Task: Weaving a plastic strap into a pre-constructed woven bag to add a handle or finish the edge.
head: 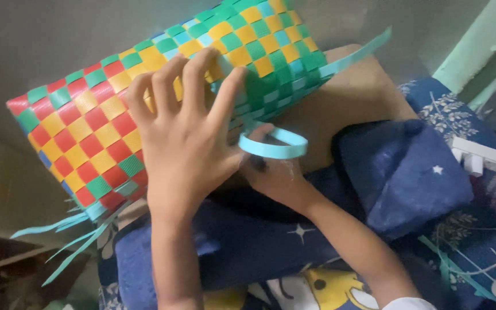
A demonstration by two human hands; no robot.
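A woven basket (99, 115) of red, yellow, green and light blue plastic strips lies tilted across my lap. My left hand (182, 135) rests flat on its side, fingers spread, pressing the weave. My right hand (271, 169) sits just below the basket, partly hidden behind the left hand, and pinches a light blue plastic strip (276, 146) that curls into a loop. Another light blue strip (357, 54) sticks out from the basket's upper right end. Loose strip ends (70, 241) hang from its lower left end.
A brown surface (351, 97) lies under the basket's right end. Dark blue cloth with stars and leaf prints (409, 172) covers my lap and the right side. A white power strip with a red light (483, 158) sits at the right edge. A pale green wall edge (477, 40) rises at upper right.
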